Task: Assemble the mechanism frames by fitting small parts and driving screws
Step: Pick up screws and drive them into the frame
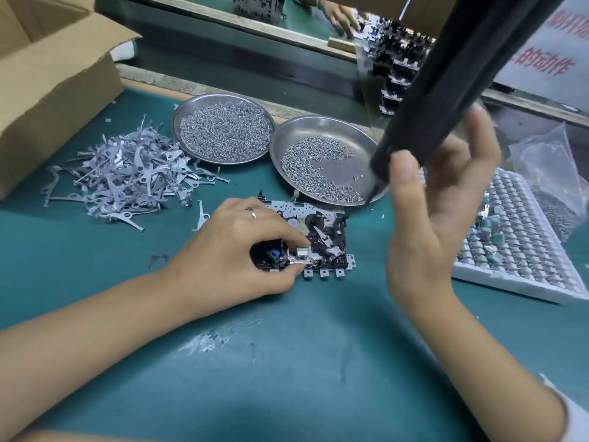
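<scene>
A mechanism frame (322, 237), metal with black plastic parts, lies on the green mat at the centre. My left hand (242, 250) rests on its left side and pinches a small metal part at the frame's front edge. My right hand (436, 215) is raised to the right of the frame, thumb and fingers round the black body of an electric screwdriver (452, 90). The driver's thin bit (376, 191) points down into the right steel dish (318, 129) of screws.
A left steel dish (223, 100) holds small springs or screws. A heap of grey metal levers (127, 177) lies left, beside a cardboard box (54, 74). A white compartment tray (526, 247) and plastic bag (548, 173) sit right. Another person's hand (341, 17) works across the bench.
</scene>
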Available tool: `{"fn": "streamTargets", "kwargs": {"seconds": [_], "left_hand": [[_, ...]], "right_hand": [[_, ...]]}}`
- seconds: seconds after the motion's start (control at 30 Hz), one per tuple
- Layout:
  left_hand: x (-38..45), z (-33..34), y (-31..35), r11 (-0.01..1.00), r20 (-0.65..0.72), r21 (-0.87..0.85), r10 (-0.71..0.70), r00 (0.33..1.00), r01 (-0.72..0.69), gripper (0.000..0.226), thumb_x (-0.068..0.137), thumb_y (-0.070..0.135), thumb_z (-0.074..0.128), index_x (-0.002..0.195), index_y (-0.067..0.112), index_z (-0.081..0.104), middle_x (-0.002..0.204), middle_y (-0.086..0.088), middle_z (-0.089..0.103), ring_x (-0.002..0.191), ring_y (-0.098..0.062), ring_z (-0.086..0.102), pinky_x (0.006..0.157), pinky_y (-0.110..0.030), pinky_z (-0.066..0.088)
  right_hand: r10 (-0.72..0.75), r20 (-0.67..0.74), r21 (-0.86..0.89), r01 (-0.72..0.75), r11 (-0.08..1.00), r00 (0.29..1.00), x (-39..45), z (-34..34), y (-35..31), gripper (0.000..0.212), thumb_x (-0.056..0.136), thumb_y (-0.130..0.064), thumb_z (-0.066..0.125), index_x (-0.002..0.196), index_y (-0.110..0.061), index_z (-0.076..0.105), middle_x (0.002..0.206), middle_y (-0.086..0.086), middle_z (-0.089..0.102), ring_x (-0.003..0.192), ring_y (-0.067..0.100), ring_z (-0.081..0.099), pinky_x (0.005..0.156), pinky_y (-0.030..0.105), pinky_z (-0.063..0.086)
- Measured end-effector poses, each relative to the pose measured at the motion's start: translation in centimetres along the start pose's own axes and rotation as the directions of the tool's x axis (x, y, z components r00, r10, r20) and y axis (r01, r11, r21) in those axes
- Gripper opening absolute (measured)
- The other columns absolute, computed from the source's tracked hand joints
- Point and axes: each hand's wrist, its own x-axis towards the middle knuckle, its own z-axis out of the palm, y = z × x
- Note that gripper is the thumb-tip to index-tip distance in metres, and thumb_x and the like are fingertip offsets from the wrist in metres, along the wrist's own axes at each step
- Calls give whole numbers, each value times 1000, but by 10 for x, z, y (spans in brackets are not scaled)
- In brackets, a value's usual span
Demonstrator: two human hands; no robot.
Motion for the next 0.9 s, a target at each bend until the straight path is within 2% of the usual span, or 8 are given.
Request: {"fn": "streamTargets", "kwargs": {"seconds": [0.07,0.13,0.27,0.43,0.53,0.8,0.87,0.9], "left_hand": [[-1,0,0,1000,-3,11,6,1000,-6,20,67,26,76,86,19,76,81,14,69,79,-7,56,84,-36,45],[-1,1,0,1000,-4,21,8,1000,-8,20,69,26,76,87,19,76,81,12,69,78,-6,55,84,-37,45],[-1,2,0,1000,1,24,5,1000,-5,19,73,31,72,87,19,75,80,10,69,78,-7,55,85,-37,45],[0,3,0,1000,5,25,12,1000,-12,23,74,34,67,86,16,75,79,7,69,77,-13,57,82,-43,47],[1,2,-1,1000,22,-11,26,999,-26,19,73,29,73,88,17,75,82,8,70,79,-14,59,82,-44,47],[2,2,-2,998,25,-34,53,998,-52,20,70,25,76,89,20,75,85,12,70,80,-14,58,81,-46,46],[2,2,-1,998,13,1,55,998,-55,21,71,28,76,90,22,74,83,15,68,79,-11,56,84,-43,44],[3,2,0,999,-7,14,51,999,-51,21,73,32,73,92,23,73,82,18,66,79,-9,54,86,-40,42]], "right_hand": [[-1,-191,-84,-15,996,981,-14,-9,9,26,91,-10,48,115,-11,37,90,2,43,82,8,46,78,25,39],[81,-254,-74,-103,992,964,-24,-11,14,19,91,-4,47,105,-17,44,86,-1,43,79,14,46,76,31,40],[241,-1,-38,-241,970,970,-33,-6,15,22,90,4,46,96,-16,53,75,5,54,67,18,57,70,23,47],[424,188,-22,-428,904,886,-39,-6,18,16,88,-1,51,91,-13,61,68,1,61,64,16,63,68,28,52],[482,222,-41,-486,873,847,-36,-6,19,17,91,6,53,92,-9,63,68,0,61,62,13,64,68,25,52],[481,218,-60,-480,875,849,-35,-5,19,23,91,8,51,89,-12,62,67,0,61,61,11,63,67,24,52],[414,187,-125,-397,909,891,-37,-4,17,20,89,3,52,88,-14,63,71,0,62,66,12,63,68,24,52],[322,181,-215,-282,935,929,-38,-5,16,17,88,-1,53,88,-13,64,74,1,63,70,15,63,70,25,51]]}}
